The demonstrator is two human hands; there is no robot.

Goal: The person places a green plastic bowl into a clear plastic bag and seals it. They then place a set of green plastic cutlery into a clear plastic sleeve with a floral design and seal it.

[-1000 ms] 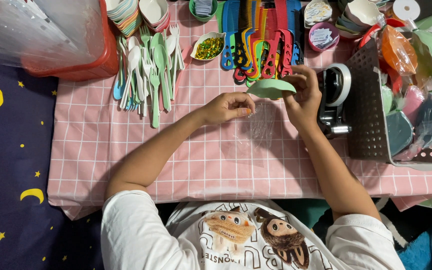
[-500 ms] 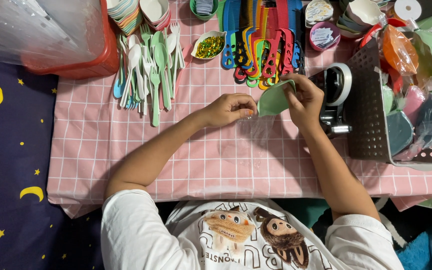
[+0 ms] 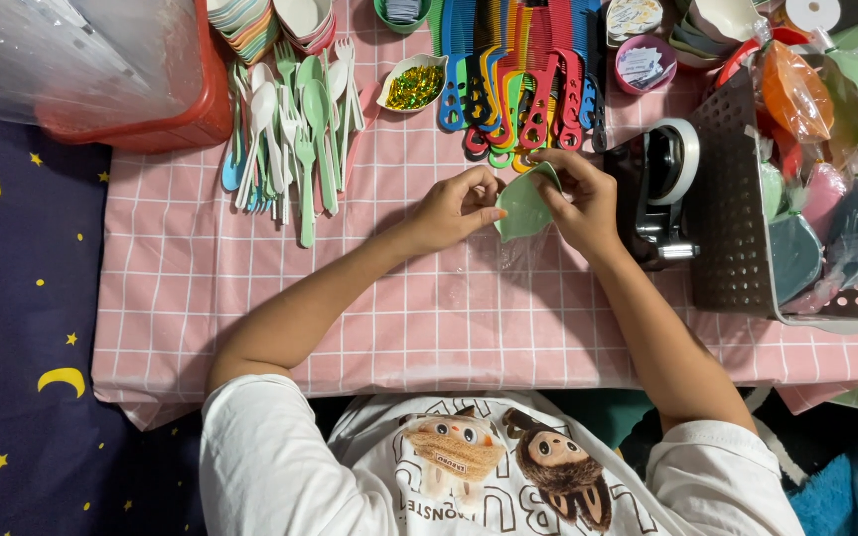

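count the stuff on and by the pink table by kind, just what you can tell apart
Light green dish, held between the left hand and right hand, with clear wrap around it: 1
Tape dispenser: 1
Small bowl of gold bits: 1
Grey basket of wrapped dishes: 1
Red bin: 1
Heap of plastic cutlery: 1, pieces too tangled to count
Row of coloured combs: 1, uncounted
Total: 7

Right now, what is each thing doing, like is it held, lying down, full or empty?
Green dish: held tilted on edge between both hands, clear wrap hanging below it.
Left hand: pinching the dish's left edge.
Right hand: gripping the dish's right side.
Tape dispenser: standing, tape roll loaded.
Spoons and forks: lying flat in a pile.
Small bowl: filled with shiny bits.
Grey basket: full of wrapped dishes.
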